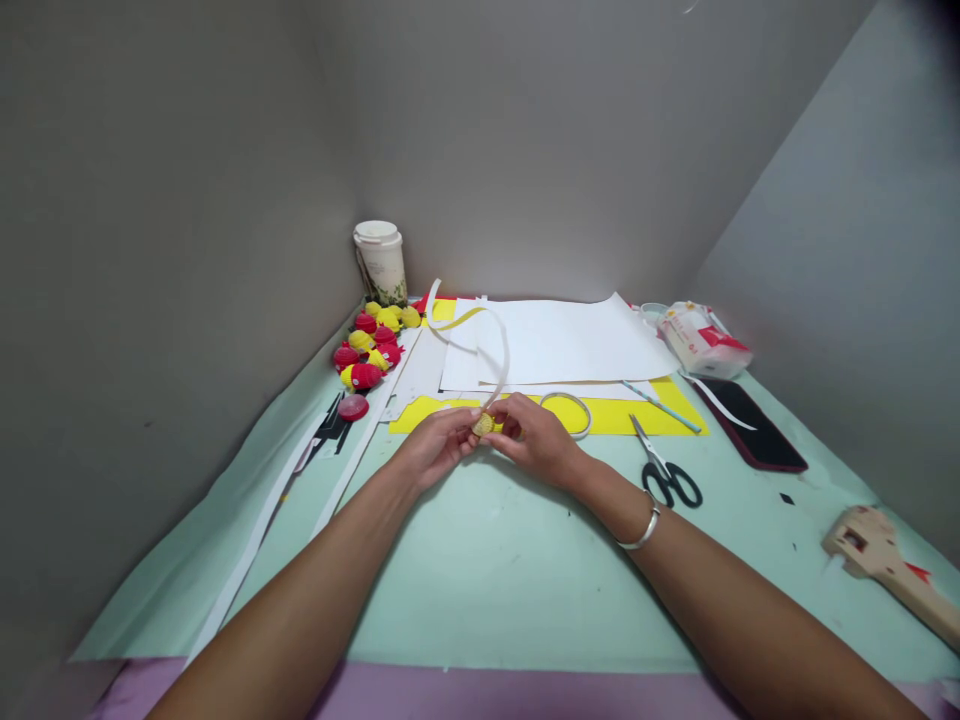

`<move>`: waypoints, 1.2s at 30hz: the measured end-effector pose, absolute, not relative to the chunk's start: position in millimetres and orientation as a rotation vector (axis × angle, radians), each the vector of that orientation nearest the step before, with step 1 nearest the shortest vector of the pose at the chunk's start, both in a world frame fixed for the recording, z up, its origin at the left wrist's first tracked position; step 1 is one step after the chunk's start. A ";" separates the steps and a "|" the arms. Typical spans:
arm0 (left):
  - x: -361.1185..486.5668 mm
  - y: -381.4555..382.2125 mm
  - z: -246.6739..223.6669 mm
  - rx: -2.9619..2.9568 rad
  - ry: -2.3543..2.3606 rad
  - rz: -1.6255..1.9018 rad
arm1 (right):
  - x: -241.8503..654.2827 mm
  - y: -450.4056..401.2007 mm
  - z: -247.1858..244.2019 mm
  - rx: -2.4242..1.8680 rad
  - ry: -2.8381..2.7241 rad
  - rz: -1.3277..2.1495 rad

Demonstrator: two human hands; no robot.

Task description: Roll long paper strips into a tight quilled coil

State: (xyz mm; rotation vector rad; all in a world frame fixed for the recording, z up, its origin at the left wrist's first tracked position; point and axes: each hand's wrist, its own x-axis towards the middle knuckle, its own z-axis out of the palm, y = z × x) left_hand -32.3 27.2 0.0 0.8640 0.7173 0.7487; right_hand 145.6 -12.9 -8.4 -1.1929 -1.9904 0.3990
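Note:
Near the middle of the table, my left hand (442,445) and my right hand (534,437) meet around a small round yellow piece (484,424). The fingers of both hands are closed on its edges. From it a long narrow paper strip (505,350), white with a yellow side, rises and curls up and back to the left. Just beyond my right hand lies a ring of strip (571,398) on yellow paper (609,415).
Red and yellow small pieces (364,375) sit at the left by a lidded cup (381,262). White sheets (562,340) lie behind. To the right are scissors (660,465), a pen (664,407), a phone (757,430), a wipes packet (705,340) and a beige tool (885,560).

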 end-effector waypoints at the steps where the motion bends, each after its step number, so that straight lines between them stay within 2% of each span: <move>1: -32.5 27.0 0.1 0.879 0.722 0.746 | 145.9 -13.1 -7.8 -1.184 -1.991 0.401; 15: -33.5 27.1 -0.3 0.953 0.730 0.717 | 148.6 -13.3 -6.3 -1.156 -2.020 0.442; 26: -31.4 28.3 -2.3 0.836 0.717 0.796 | 143.8 -16.3 -7.6 -1.217 -1.965 0.292; 36: -33.4 26.8 1.0 0.936 0.725 0.732 | 150.2 -12.7 -5.2 -1.134 -2.002 0.395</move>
